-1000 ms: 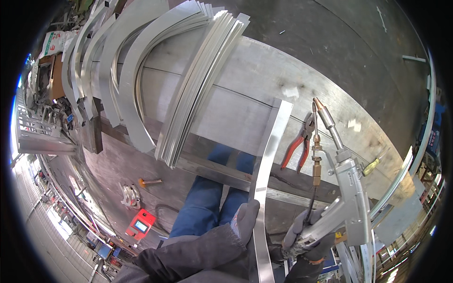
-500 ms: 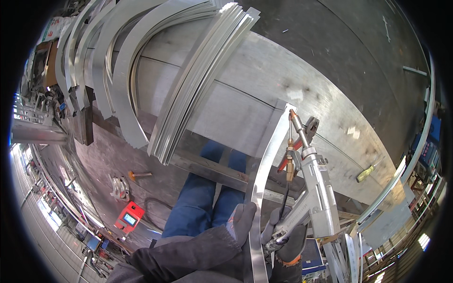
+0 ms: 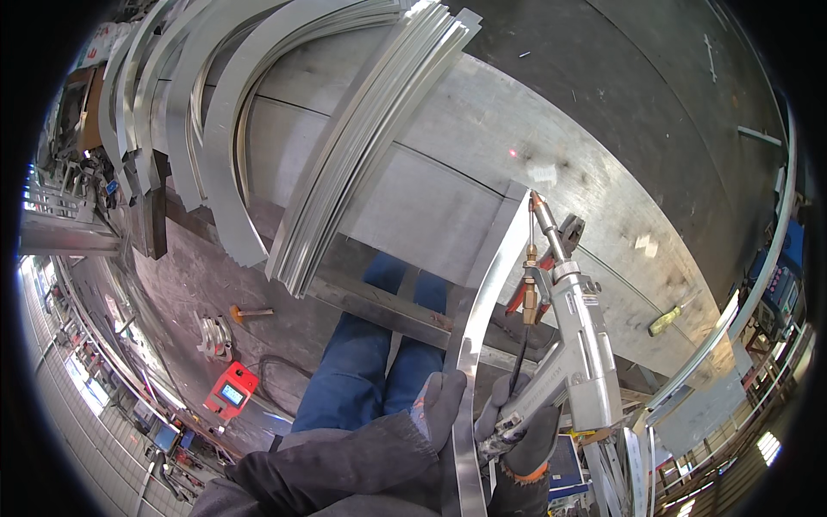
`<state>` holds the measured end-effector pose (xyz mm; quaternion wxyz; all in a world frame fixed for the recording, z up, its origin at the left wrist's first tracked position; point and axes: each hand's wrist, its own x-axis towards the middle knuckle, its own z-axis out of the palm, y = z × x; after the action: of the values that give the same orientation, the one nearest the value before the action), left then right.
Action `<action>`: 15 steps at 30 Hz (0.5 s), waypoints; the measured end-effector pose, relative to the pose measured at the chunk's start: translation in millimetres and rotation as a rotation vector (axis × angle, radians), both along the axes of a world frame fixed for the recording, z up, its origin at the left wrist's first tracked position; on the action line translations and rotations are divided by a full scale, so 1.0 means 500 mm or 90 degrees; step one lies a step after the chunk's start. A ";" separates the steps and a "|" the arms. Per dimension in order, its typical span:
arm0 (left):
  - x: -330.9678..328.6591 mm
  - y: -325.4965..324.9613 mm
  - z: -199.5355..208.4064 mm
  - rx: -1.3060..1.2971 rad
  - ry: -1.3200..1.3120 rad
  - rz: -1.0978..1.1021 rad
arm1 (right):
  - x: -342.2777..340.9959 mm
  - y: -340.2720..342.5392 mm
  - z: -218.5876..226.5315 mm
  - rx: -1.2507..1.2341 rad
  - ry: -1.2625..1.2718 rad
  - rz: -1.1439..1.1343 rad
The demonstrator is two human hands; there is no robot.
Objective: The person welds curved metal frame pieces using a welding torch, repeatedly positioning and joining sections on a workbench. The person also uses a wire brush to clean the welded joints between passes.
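In my gloved left hand (image 3: pixel 441 407) is a long, curved, shiny metal strip (image 3: pixel 482 332), gripped by its edge with the strip standing on edge. My gloved right hand (image 3: pixel 532 444) is closed around the handle of a silver handheld welding gun (image 3: pixel 579 345), which has a copper nozzle and a thin wire-feed tube beside it. The nozzle (image 3: pixel 536 202) is close to the strip's far end; whether they touch I cannot tell. Partly behind the gun lie red-handled pliers (image 3: pixel 568 234) on the metal table (image 3: pixel 465 112). A red light dot (image 3: pixel 513 152) shows on the table beyond the strip.
A stack of straight metal strips (image 3: pixel 362 155) lies left of centre, with several curved strips (image 3: pixel 228 112) farther left. A yellow-green screwdriver (image 3: pixel 664 320) rests at the right. On the floor are a red box with a display (image 3: pixel 232 392) and a hammer (image 3: pixel 248 314).
The red light dot now shows on the table. The nozzle has shifted very slightly relative to the strip's end. Both hands keep their hold.
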<state>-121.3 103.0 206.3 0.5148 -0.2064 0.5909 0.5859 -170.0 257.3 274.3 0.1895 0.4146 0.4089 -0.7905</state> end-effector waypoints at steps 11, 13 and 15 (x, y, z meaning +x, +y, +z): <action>-0.045 0.015 0.029 -0.090 -0.088 0.092 | 0.002 -0.002 0.004 0.036 -0.019 0.024; -0.022 0.015 0.018 -0.089 -0.103 0.073 | 0.002 -0.003 0.005 0.046 -0.019 0.022; 0.005 0.012 -0.005 -0.047 -0.084 0.040 | 0.005 -0.005 0.004 0.049 -0.019 0.021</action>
<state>-118.8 109.1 203.8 0.5257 -0.2820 0.5703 0.5646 -167.7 254.9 276.5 0.1923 0.4269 0.4427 -0.7647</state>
